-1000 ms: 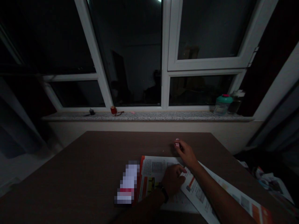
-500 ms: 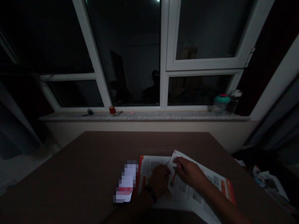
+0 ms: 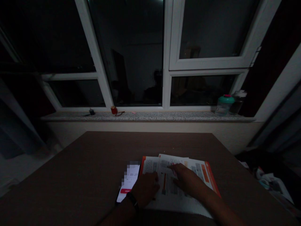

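Observation:
A printed page with orange bands (image 3: 188, 201) lies on the brown table, over another printed sheet with an orange edge (image 3: 148, 164). My left hand (image 3: 147, 188), a dark band on its wrist, is at the page's left side with its fingers curled in at that edge. On the upper middle of the page rests my right hand (image 3: 185, 177), fingers reaching left and the thumb apart from them. I see nothing held in it, though the light is dim. A lit phone (image 3: 129, 183) showing a timer lies left of my left hand.
The table (image 3: 94, 163) runs up to a wall below a speckled windowsill (image 3: 152, 116). On the sill stand a red jar (image 3: 113, 110), a small dark bottle (image 3: 91, 111), a teal-lidded container (image 3: 224, 105) and a clear bottle (image 3: 238, 102). Papers (image 3: 274, 185) lie beyond the table's right edge.
The upper page has turned from a slant to nearly straight and shifted left over the lower sheet. My left hand has moved left and down; my right hand has moved slightly left, its fingers more stretched.

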The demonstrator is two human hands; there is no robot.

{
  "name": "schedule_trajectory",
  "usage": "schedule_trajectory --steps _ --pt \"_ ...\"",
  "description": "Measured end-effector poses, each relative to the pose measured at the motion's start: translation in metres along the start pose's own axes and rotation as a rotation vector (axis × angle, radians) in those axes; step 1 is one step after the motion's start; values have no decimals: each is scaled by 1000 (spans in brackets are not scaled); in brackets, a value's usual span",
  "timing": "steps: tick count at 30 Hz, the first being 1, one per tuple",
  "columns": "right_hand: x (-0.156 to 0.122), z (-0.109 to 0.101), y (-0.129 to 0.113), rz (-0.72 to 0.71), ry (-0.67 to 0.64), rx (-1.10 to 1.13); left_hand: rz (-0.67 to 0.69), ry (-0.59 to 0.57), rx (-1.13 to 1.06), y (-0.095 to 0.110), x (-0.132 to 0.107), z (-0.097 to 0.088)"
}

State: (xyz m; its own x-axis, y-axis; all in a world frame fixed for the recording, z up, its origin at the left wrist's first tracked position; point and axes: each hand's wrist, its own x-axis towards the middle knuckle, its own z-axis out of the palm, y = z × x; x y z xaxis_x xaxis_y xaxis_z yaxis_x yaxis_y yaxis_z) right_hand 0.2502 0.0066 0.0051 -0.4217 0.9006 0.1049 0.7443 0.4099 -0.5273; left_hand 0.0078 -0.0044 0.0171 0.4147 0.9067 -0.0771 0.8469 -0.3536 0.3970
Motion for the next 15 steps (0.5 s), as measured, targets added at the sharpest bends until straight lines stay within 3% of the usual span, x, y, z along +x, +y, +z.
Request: schedule_trajectory --steps 7,15 --pt "-3 10 -2 -52 27 29 388 -83 -17 -12 1 -15" --pt "-9 4 1 -55 55 9 428 -120 -37 -28 3 -15"
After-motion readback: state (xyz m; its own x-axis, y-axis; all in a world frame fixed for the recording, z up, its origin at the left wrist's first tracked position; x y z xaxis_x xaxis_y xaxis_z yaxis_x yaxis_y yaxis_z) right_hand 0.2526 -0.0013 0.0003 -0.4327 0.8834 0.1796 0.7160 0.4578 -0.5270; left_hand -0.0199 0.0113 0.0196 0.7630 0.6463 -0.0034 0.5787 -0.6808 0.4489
